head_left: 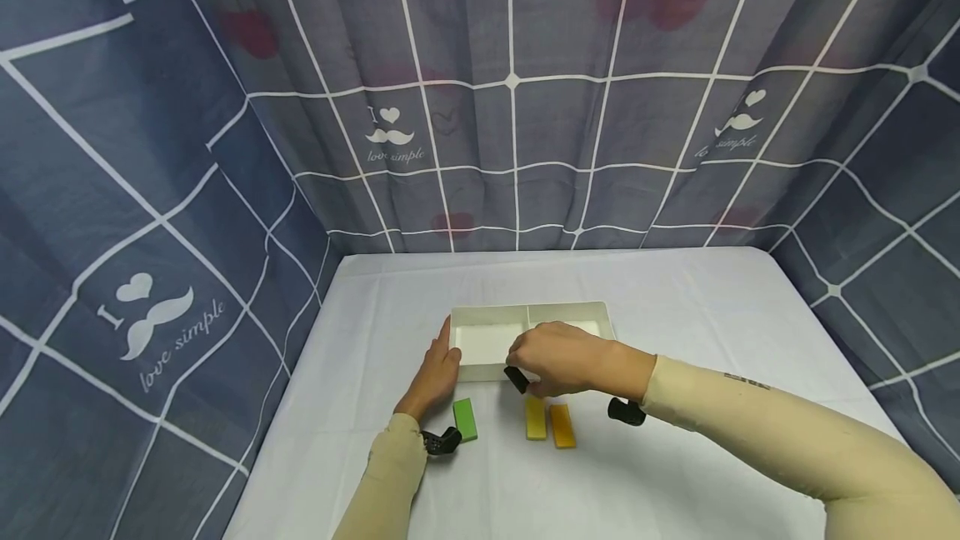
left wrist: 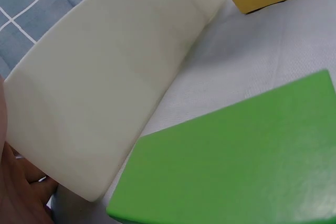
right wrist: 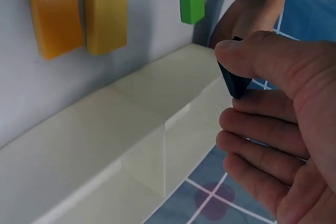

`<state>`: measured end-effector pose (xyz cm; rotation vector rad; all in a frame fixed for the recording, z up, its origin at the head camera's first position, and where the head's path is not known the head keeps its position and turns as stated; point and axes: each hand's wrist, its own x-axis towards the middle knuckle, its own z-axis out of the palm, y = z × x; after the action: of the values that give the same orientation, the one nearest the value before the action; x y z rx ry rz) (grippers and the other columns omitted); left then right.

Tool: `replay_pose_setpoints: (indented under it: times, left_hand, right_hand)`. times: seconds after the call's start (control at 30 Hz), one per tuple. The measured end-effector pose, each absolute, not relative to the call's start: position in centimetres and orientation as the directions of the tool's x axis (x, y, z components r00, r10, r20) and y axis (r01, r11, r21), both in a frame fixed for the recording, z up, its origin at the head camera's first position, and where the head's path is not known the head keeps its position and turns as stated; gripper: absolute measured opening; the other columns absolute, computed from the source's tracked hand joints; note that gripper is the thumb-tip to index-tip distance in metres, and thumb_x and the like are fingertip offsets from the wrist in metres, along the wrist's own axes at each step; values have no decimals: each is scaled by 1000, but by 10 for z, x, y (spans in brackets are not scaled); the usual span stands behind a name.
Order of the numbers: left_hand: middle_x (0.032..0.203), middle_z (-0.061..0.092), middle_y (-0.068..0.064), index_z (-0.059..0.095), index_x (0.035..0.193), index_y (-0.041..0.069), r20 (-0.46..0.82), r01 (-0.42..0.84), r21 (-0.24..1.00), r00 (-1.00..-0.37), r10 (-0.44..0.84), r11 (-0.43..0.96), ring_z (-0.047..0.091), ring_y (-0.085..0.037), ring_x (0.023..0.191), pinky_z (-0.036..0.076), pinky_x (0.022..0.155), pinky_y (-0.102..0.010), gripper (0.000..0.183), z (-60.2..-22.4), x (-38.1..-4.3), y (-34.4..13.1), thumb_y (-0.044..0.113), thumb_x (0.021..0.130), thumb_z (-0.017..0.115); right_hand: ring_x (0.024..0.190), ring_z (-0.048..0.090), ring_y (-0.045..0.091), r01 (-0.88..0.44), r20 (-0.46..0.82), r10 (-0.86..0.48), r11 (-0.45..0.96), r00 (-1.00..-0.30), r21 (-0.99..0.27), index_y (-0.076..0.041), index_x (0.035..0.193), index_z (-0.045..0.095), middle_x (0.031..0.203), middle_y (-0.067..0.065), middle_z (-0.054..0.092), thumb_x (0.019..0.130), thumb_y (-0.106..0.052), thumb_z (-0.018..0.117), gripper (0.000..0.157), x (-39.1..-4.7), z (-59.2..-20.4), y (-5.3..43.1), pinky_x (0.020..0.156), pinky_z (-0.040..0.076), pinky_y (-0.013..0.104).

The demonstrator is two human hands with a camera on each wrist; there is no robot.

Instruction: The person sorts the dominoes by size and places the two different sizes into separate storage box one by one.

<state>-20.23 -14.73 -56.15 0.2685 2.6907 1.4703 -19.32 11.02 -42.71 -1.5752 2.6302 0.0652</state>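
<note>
Between thumb and fingers my right hand point(head_left: 558, 354) pinches a black block point(head_left: 516, 379), held over the near edge of a cream two-compartment box point(head_left: 480, 373). In the right wrist view the block point(right wrist: 234, 80) shows partly behind the thumb. My left hand point(head_left: 437, 373) rests against the box's left side, its thumb near the front corner; in the left wrist view only part of that hand point(left wrist: 21, 187) shows beside the box wall point(left wrist: 105, 87). A green block point(head_left: 465, 420) lies close to the left wrist. Below the right hand lie a yellow block point(head_left: 536, 419) and an orange block point(head_left: 562, 427).
A white cloth point(head_left: 675, 307) covers the table. Dark blue curtains point(head_left: 465, 123) with white grid lines enclose the back and both sides. The box's divider point(right wrist: 152, 156) separates its left and right compartments; the right arm partly covers the right one in the head view.
</note>
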Motion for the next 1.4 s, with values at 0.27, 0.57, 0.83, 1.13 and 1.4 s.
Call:
replay_pose_setpoints:
  times: [0.27,0.57,0.83,1.13,1.4]
  left_hand:
    - [179,30,-21,12,177,6,17,111,839,-984,178,532,19,-46,168,5,134,-69,73,-562,-202,-148,9,107,33]
    - [179,30,-20,13,177,7,13,105,840,-985,174,532,19,-45,168,5,134,-69,72,-561,-202,-147,8,108,33]
    - [180,28,-20,12,177,6,2,95,838,-985,172,537,18,-45,168,5,134,-69,72,-560,-202,-147,8,108,33]
    - [180,28,-19,11,177,6,-1,97,836,-984,177,540,20,-42,169,6,136,-66,72,-559,-203,-148,8,108,34]
    - [180,28,-19,11,177,7,0,96,832,-985,174,547,21,-42,168,10,135,-67,71,-560,-203,-149,8,109,33]
  right_hand:
    - [76,62,7,-867,-83,-865,498,-495,-16,-18,97,78,99,-7,79,86,-27,92,21,-200,-422,119,74,60,30]
    - [73,56,8,-849,-55,-850,526,-524,-40,-18,91,73,87,-8,71,87,-23,90,19,-210,-419,137,70,54,30]
    - [70,56,7,-798,-56,-802,598,-595,-78,-15,93,77,83,-10,70,88,-26,91,19,-222,-420,156,66,53,31]
    - [80,69,12,-751,-61,-758,651,-649,-104,-11,103,82,101,-1,82,88,-24,91,22,-237,-429,178,79,62,43]
    - [74,67,12,-733,-72,-738,674,-670,-85,-9,99,83,93,2,82,85,-22,94,22,-244,-441,187,73,62,40]
